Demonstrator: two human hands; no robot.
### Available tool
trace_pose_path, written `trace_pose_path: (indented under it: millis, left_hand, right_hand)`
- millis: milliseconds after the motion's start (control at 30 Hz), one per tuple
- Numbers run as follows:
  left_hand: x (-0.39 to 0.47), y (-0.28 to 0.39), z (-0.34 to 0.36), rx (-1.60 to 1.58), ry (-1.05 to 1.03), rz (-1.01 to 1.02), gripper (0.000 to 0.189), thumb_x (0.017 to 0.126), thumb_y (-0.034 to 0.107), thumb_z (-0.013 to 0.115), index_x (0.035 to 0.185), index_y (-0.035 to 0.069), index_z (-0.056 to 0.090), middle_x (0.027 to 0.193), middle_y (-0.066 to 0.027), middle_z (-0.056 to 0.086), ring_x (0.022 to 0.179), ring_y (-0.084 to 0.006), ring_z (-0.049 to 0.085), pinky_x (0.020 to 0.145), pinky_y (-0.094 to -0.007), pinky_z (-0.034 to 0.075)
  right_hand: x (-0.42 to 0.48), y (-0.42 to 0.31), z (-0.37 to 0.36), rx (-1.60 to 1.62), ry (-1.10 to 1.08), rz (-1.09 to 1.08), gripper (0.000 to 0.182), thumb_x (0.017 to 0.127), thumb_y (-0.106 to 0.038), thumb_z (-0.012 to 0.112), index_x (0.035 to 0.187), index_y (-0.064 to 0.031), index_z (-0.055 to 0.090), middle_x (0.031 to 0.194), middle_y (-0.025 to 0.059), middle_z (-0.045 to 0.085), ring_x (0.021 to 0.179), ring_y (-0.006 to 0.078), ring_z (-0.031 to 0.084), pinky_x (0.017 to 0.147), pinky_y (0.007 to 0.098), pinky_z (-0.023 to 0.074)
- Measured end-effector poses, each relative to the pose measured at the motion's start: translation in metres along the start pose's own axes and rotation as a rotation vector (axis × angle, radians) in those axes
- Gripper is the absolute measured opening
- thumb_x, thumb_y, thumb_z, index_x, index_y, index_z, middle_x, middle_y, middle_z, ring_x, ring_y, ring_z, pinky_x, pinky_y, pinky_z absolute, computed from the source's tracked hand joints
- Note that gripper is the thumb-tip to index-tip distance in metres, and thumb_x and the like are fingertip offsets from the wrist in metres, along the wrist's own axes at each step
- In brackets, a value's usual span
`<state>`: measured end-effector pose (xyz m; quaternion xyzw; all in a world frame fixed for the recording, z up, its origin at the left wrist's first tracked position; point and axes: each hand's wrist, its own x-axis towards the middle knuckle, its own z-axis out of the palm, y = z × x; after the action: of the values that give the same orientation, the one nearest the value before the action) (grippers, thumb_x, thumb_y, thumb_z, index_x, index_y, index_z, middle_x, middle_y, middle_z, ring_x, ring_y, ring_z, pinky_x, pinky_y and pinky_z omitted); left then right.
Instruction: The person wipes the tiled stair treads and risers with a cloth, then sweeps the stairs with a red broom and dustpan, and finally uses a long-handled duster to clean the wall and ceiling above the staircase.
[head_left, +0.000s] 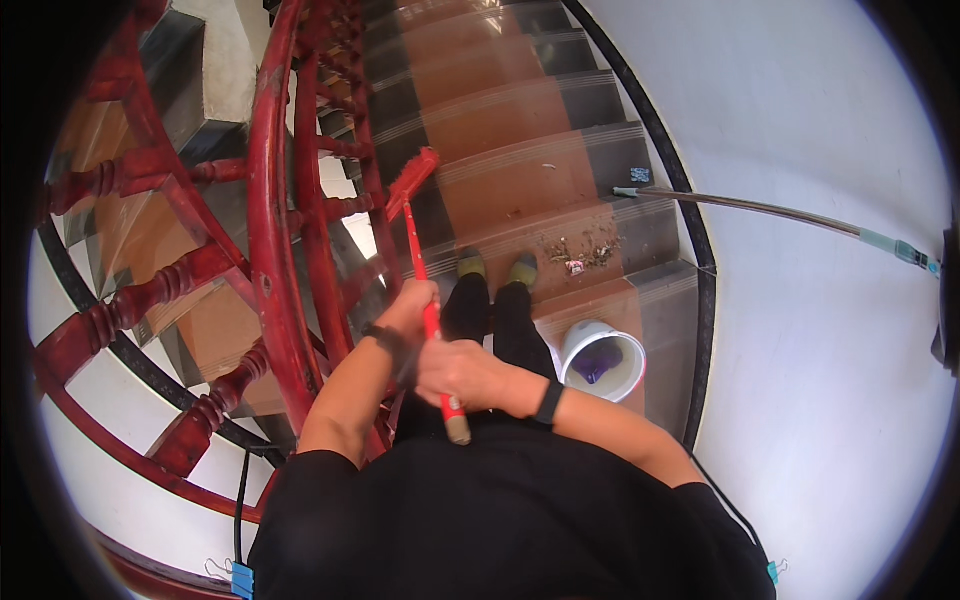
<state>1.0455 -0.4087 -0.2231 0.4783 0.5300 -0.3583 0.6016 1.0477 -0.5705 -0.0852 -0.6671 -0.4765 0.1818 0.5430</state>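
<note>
Both hands grip the red handle of a broom (413, 238). My left hand (411, 306) is the farther one along the handle, beside the red wooden banister. Nearer my body, my right hand (465, 373) closes round the handle a little above its tan end. The broom's red bristle head (412, 181) lies over the dark left side of a stair tread, close to the balusters. A pile of dry debris (592, 251) with a small crumpled wrapper (574, 268) lies on the tread to the right of my feet.
A white bucket (638, 360) holding something purple stands on the stairs at my right. A metal pole (772, 211) with pale green ends leans across towards the wall. The red banister (268, 187) runs along the left. A small blue patterned piece (640, 175) lies on a tread.
</note>
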Motion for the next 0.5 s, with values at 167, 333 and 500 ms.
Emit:
trace_pose_path:
  millis: [167,333,500]
  left_hand:
    - [0.012,-0.03,-0.022,0.045,-0.034,-0.058,0.009,0.081,0.004,0.051,0.072,0.005,0.048,0.056,-0.0052,0.047,0.044,-0.017,0.045,0.04,-0.031,0.037]
    - [-0.004,-0.032,-0.023,0.219,-0.073,-0.015,0.011,0.084,0.005,0.053,0.077,0.005,0.044,0.057,-0.004,0.047,0.04,-0.0135,0.045,0.035,-0.0301,0.039]
    - [-0.056,-0.014,-0.016,0.143,-0.147,0.027,0.016,0.08,0.005,0.054,0.066,0.004,0.047,0.054,-0.0048,0.047,0.041,-0.0174,0.045,0.037,-0.0316,0.036]
  right_hand:
    - [0.0,-0.015,0.043,-0.048,-0.142,0.108,0.01,0.073,-0.018,0.063,0.066,-0.0117,0.058,0.072,0.0035,0.054,0.072,0.0234,0.056,0.052,0.0358,0.0479]
    - [0.003,-0.044,0.056,-0.106,-0.083,0.098,0.008,0.071,-0.015,0.064,0.067,-0.0093,0.062,0.07,0.0025,0.056,0.079,0.0192,0.056,0.054,0.0316,0.0505]
    - [0.022,-0.071,0.055,-0.118,0.032,0.023,0.015,0.07,-0.015,0.065,0.062,-0.0082,0.054,0.066,0.0041,0.052,0.071,0.0194,0.056,0.047,0.0315,0.0485]
